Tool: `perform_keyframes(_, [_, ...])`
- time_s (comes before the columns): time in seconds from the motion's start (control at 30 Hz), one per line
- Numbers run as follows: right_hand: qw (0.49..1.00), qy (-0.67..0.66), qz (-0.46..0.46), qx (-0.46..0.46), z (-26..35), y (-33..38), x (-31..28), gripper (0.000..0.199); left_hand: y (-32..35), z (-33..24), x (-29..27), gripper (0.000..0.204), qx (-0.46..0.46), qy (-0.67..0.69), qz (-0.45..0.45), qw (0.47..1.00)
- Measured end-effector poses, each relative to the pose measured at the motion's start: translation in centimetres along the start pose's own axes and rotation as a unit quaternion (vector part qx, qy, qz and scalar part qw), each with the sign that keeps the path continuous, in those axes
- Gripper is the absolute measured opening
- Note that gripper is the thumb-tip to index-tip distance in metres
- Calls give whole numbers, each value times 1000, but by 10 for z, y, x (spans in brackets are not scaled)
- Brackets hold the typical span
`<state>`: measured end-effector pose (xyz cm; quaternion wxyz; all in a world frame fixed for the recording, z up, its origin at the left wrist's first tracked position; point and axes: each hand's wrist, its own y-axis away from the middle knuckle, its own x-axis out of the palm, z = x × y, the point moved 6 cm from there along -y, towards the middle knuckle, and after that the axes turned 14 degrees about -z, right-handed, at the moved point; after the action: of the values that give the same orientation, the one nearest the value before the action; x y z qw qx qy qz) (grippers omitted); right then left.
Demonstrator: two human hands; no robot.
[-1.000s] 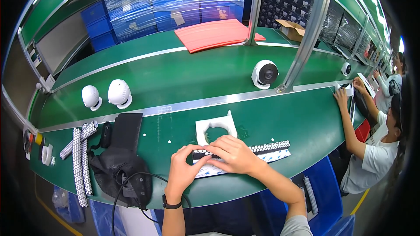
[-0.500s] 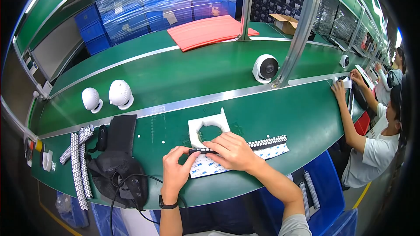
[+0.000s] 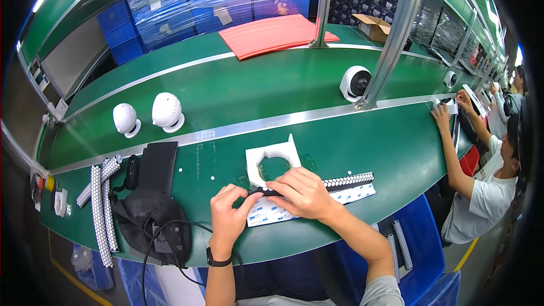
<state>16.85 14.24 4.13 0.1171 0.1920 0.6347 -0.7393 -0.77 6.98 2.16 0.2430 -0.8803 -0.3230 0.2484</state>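
Observation:
Both hands work at the front of the green bench. My left hand [image 3: 228,213] pinches the left end of a long dark strip dotted with small white pads [image 3: 347,182]. My right hand [image 3: 304,192] presses down on the same strip near its middle. Under the strip lies its white backing sheet [image 3: 266,213]. Just behind my fingers sits a white foam holder [image 3: 272,157] with a round hole cut in it.
Two white dome cameras [image 3: 166,111] and another white camera [image 3: 355,83] stand on the green belt behind a metal rail. Spare dotted strips [image 3: 100,204], a black pad [image 3: 157,162] and a black bag [image 3: 148,219] lie to the left. A co-worker [image 3: 481,192] works at the right.
The view has shifted slightly. My hands stay on the dotted strip, and my left fingers have closed tighter on its left end.

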Motion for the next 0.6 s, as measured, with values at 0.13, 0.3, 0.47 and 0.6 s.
perform_keyframes(0.13, [1000, 6, -19, -2, 2, -2, -1, 37, -3, -3, 5, 14, -38, 83, -24, 996])
perform_keyframes(0.3, [999, 9, -32, 22, 0, -2, -3, 34, -4, -6, 3, 17, -46, 68, -2, 997])
perform_keyframes(0.47, [998, -17, -22, 51, -4, -1, 0, 36, -5, 1, 0, 16, -18, 64, -7, 998])
perform_keyframes(0.6, [994, -57, -41, 80, 3, -9, -6, 37, -3, -2, -3, 14, 51, 58, -21, 997])
